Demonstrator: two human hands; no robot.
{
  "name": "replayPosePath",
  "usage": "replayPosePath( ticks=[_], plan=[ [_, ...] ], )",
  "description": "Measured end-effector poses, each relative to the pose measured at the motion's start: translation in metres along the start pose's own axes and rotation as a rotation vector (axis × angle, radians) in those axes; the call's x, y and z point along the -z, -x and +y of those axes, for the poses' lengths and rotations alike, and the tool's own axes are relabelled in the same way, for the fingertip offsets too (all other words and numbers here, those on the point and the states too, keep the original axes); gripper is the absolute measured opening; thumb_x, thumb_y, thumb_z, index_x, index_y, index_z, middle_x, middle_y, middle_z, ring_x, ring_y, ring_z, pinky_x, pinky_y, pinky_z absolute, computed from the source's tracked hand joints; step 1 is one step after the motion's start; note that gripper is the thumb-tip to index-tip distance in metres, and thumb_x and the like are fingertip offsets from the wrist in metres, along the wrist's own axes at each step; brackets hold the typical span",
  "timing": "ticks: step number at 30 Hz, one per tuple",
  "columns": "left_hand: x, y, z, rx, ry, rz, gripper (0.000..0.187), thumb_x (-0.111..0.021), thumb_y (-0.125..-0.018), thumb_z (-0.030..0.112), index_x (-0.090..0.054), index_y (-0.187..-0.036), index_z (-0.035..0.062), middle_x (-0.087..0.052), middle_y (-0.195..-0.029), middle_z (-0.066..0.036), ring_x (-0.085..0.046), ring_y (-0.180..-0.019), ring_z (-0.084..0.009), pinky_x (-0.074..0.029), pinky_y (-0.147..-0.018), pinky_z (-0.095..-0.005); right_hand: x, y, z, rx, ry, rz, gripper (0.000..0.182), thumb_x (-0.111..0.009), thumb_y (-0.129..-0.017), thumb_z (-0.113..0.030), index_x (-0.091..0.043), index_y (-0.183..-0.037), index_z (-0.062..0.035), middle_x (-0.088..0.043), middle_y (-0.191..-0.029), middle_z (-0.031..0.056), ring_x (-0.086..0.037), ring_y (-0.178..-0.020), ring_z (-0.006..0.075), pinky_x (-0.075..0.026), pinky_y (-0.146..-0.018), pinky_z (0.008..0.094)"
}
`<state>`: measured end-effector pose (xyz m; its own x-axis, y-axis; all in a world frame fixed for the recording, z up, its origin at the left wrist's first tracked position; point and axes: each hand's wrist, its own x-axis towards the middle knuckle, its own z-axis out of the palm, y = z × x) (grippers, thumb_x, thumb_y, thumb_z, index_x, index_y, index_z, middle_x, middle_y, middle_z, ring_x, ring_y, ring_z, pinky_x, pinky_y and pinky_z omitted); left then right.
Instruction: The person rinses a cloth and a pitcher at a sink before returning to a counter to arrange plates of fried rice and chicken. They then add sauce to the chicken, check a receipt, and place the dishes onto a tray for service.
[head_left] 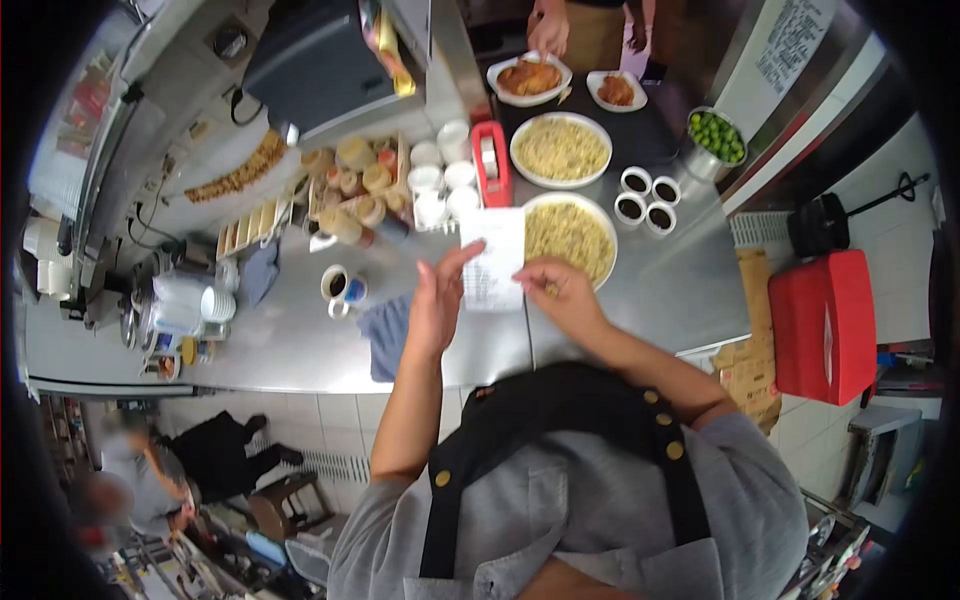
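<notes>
- A paper slip [493, 260] is held up over the steel surface [300, 340], pinched at its left edge by the fingers of the left hand [437, 300], which is otherwise spread open.
- The right hand [560, 290] is curled loosely at the slip's lower right corner; whether it is gripped there or only touched cannot be told.
- The slip hangs just in front of the nearer plate of noodles [572, 236], partly covering its left rim.
- For reading the slip well, it is judged best kept taut between both hands and lifted clear of the food so the paper is not soiled.
- Two plates of noodles are counted, the second plate [560, 150] lying farther off.
- Four small cups of dark sauce [647, 198] are grouped to the right of the plates.
- Two dishes of fried food [530, 78] are seen at the far edge, where another person's hand [549, 30] is resting.
- One bowl of limes [716, 137], one red tape holder [490, 163] and one blue cloth [385, 335] are also counted.
</notes>
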<state>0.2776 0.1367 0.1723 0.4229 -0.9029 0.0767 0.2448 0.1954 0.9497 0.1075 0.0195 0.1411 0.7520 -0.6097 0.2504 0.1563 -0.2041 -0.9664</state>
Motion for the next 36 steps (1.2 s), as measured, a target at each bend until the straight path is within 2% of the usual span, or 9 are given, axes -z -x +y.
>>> replayPosePath(
  ticks=[7,11,12,18,21,24,27,31,36],
  plan=[
    [0.002,0.007,0.001,-0.032,-0.123,-0.006,0.057,-0.041,-0.099,0.043,-0.057,-0.121,-0.0059,-0.046,-0.132,-0.012,-0.043,-0.123,-0.0217,-0.028,-0.106,-0.0337,0.021,0.009,-0.003,-0.061,-0.076,0.017,0.021,-0.060,-0.086,-0.001,-0.064,-0.107,-0.0038,-0.051,-0.117,0.0071,-0.058,-0.090,0.0123,-0.048,-0.076,0.0237],
    [-0.004,0.019,0.001,0.022,-0.051,-0.009,0.059,-0.039,-0.099,0.044,-0.054,-0.122,-0.0079,-0.052,-0.126,-0.015,-0.046,-0.122,-0.0242,-0.031,-0.106,-0.0369,0.051,0.012,0.026,-0.306,-0.068,0.119,0.020,-0.062,-0.088,-0.006,-0.062,-0.107,-0.0021,-0.060,-0.095,0.0018,-0.056,-0.085,0.0065,-0.047,-0.074,0.0234],
    [-0.005,0.021,0.000,0.062,-0.007,0.003,0.060,-0.039,-0.099,0.045,-0.055,-0.121,-0.0079,-0.053,-0.126,-0.015,-0.047,-0.120,-0.0244,-0.032,-0.105,-0.0368,0.057,-0.001,0.043,-0.160,-0.114,0.219,0.018,-0.062,-0.089,-0.009,-0.062,-0.105,-0.0021,-0.062,-0.088,0.0006,-0.057,-0.081,0.0074,-0.047,-0.071,0.0237],
    [-0.016,0.031,-0.004,0.108,-0.003,-0.008,0.059,-0.039,-0.099,0.045,-0.056,-0.121,-0.0072,-0.052,-0.126,-0.014,-0.048,-0.119,-0.0231,-0.034,-0.103,-0.0350,0.135,-0.162,0.091,-0.410,-0.384,0.419,0.031,-0.052,-0.094,-0.019,-0.051,-0.120,-0.0014,-0.060,-0.106,0.0103,-0.060,-0.095,0.0197,-0.050,-0.082,0.0298],
    [-0.017,0.041,-0.005,0.088,-0.051,0.030,0.059,-0.040,-0.098,0.046,-0.057,-0.120,-0.0069,-0.052,-0.127,-0.014,-0.049,-0.119,-0.0238,-0.034,-0.103,-0.0349,0.155,-0.229,0.119,-0.458,-0.564,0.536,0.047,-0.052,-0.094,-0.029,-0.040,-0.133,-0.0050,-0.050,-0.124,0.0173,-0.051,-0.113,0.0290,-0.044,-0.095,0.0393],
    [-0.010,0.054,-0.008,0.107,-0.046,0.094,0.060,-0.041,-0.098,0.047,-0.056,-0.120,-0.0069,-0.052,-0.127,-0.014,-0.048,-0.119,-0.0242,-0.034,-0.103,-0.0348,0.159,-0.270,0.127,-0.539,-0.786,0.560,0.070,-0.049,-0.092,-0.049,-0.022,-0.144,-0.0094,-0.032,-0.140,0.0230,-0.039,-0.124,0.0409,-0.025,-0.109,0.0514],
    [0.003,0.066,-0.017,0.129,-0.041,0.177,0.063,-0.042,-0.097,0.049,-0.056,-0.120,-0.0077,-0.052,-0.127,-0.016,-0.047,-0.120,-0.0242,-0.031,-0.105,-0.0352,0.151,-0.283,0.109,-0.565,-0.999,0.635,0.075,-0.047,-0.093,-0.051,-0.016,-0.147,-0.0089,-0.032,-0.141,0.0245,-0.037,-0.127,0.0395,-0.024,-0.109,0.0474],
    [0.016,0.073,-0.029,0.189,0.023,0.262,0.062,-0.042,-0.097,0.049,-0.056,-0.120,-0.0077,-0.053,-0.126,-0.016,-0.047,-0.121,-0.0241,-0.030,-0.106,-0.0360,0.149,-0.286,0.106,-0.530,-0.852,0.677,0.065,-0.046,-0.095,-0.045,-0.026,-0.142,-0.0046,-0.046,-0.130,0.0212,-0.055,-0.109,0.0306,-0.041,-0.094,0.0397],
    [0.015,0.057,-0.036,0.195,0.011,0.262,0.061,-0.041,-0.097,0.048,-0.057,-0.119,-0.0066,-0.053,-0.126,-0.015,-0.047,-0.121,-0.0243,-0.030,-0.106,-0.0357,0.154,-0.299,0.082,-0.378,-0.568,0.518,0.044,-0.049,-0.095,-0.032,-0.044,-0.126,-0.0011,-0.059,-0.107,0.0137,-0.061,-0.086,0.0198,-0.046,-0.072,0.0288]
  ],
)
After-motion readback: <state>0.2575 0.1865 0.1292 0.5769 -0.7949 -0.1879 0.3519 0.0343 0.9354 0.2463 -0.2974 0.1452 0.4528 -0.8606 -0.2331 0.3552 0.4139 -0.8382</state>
